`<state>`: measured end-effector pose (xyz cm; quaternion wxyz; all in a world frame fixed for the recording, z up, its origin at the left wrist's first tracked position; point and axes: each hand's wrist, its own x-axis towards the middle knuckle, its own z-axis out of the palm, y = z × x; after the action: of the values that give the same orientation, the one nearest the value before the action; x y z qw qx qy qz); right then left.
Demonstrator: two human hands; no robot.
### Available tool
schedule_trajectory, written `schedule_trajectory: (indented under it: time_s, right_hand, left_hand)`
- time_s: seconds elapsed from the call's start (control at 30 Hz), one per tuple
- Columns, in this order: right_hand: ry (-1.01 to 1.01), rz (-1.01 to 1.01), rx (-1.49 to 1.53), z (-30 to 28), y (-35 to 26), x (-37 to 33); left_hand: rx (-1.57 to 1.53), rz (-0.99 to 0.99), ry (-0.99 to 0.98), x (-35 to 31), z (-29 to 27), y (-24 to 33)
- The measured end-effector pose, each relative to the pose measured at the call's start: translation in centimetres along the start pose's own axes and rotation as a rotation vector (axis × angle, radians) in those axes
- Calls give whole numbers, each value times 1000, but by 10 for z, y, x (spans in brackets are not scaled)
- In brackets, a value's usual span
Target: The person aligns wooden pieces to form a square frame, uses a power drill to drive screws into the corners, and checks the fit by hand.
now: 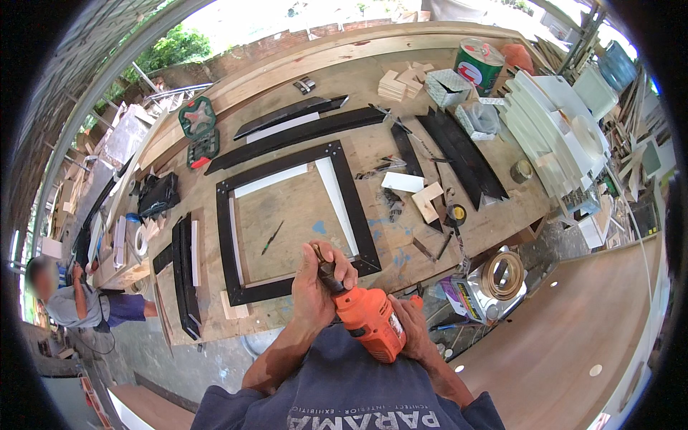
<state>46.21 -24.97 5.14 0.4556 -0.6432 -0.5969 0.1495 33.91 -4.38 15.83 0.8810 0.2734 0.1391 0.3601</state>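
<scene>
An orange power drill (369, 322) is held in front of my chest, over the near edge of the workbench. My left hand (315, 287) is closed around the dark chuck (328, 274) at the drill's front end. My right hand (414, 328) grips the drill's rear part, with its fingers partly hidden behind the orange body. Just beyond the drill lies a square black frame (226, 236), flat on the bench, with white strips (334, 193) along parts of its inner edges. Inside the frame, a dark pen-like tool (272, 238) rests on the plywood.
Black strips (308, 134) lie beyond the frame, and more black pieces (462, 159) to its right. An open green tool case (198, 132) sits far left. A tape measure (456, 213), wood blocks (401, 82) and a green can (479, 68) occupy the right side. Another person (79, 301) stands left.
</scene>
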Motion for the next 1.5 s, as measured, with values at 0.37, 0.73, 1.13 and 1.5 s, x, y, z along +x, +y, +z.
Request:
schedule_trajectory:
  time_s: [0.37, 0.73, 1.13, 1.5]
  right_hand:
    - [84, -67, -48, -3, -3, 0]
    - [116, -77, -89, -5, -5, 2]
    - [140, -81, -76, -8, -4, 6]
    - [166, -101, -209, -12, -2, 4]
  left_hand:
    - [23, -103, 126, 7, 17, 6]
    - [41, -98, 26, 7, 14, 6]
    - [106, -449, 157, 3, 7, -4]
    - [169, -412, 206, 5, 10, -12]
